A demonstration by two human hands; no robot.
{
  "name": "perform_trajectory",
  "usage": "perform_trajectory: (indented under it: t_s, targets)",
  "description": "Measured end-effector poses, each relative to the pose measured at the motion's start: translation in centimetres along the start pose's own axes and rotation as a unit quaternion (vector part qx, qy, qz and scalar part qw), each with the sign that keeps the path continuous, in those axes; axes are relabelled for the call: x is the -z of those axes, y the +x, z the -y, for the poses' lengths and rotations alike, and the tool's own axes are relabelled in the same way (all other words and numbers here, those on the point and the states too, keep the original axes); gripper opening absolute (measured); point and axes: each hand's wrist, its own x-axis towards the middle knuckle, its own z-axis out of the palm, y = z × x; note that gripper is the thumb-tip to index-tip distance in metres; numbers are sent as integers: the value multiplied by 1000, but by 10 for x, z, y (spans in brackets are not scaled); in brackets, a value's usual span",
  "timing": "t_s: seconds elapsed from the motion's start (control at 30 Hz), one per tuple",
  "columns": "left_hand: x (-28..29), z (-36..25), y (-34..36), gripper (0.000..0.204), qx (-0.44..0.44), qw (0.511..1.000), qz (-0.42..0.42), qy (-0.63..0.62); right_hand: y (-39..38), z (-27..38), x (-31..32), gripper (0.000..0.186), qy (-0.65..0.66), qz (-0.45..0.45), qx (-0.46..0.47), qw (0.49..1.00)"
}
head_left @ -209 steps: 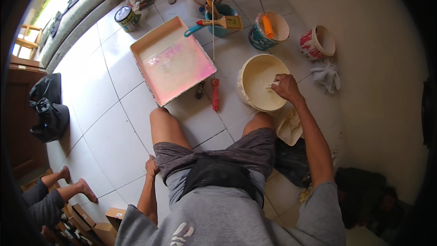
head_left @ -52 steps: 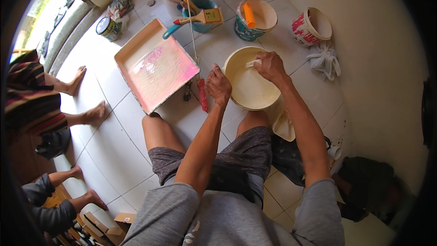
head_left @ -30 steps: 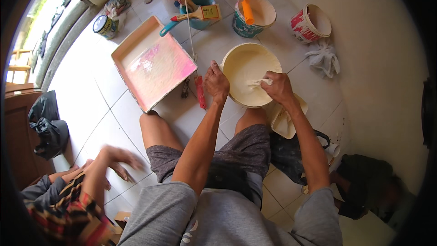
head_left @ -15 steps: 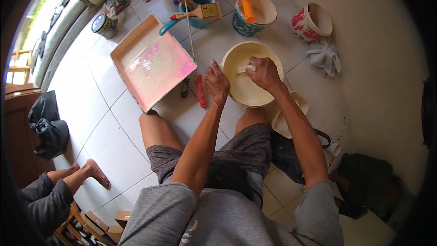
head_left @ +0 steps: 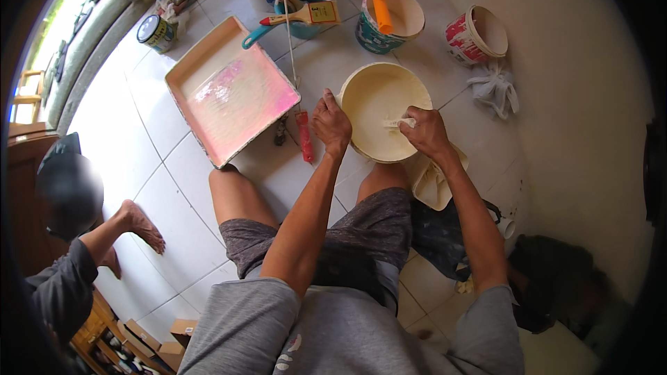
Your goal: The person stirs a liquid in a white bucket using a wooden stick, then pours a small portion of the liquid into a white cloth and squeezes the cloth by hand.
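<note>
Between my knees stands a round bucket (head_left: 345, 94) of cream-coloured paint (head_left: 379, 107). My left hand (head_left: 331, 123) is closed on its left rim, thumb up. In my right hand (head_left: 425, 132), over the right part of the bucket, is a pale paint-coated stirring tool (head_left: 394, 123), whose end meets the paint; its exact kind is unclear. Just left of my left hand lies a red-handled tool (head_left: 304, 135) on the tiles. A large paint tray (head_left: 236, 97), smeared pink and cream, lies further left. Under my right forearm is a cream-stained container (head_left: 434, 186), partly hidden.
A paintbrush (head_left: 306, 14) lies across a teal bucket (head_left: 306, 29). An orange roller (head_left: 381, 14) hangs in another paint bucket (head_left: 379, 40). A red-and-white bucket (head_left: 462, 38) and plastic bag (head_left: 495, 89) stand by the right wall. At left are a paint can (head_left: 155, 32) and another person's foot (head_left: 144, 228).
My right hand has moved with the stirring tool toward me and to the right in the bucket. My left hand keeps its place at the rim. The other person's legs have shifted.
</note>
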Motion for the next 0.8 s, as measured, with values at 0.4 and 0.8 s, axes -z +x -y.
perform_trajectory:
  t_s: [0.4,0.8]
  targets:
    - [-3,7,2,58,-19,1000,-14,-1,17,7,-5,23,-15,17,28,999]
    - [-7,11,4,54,-13,1000,-20,-12,40,-7,9,25,-102,-37,-11,994]
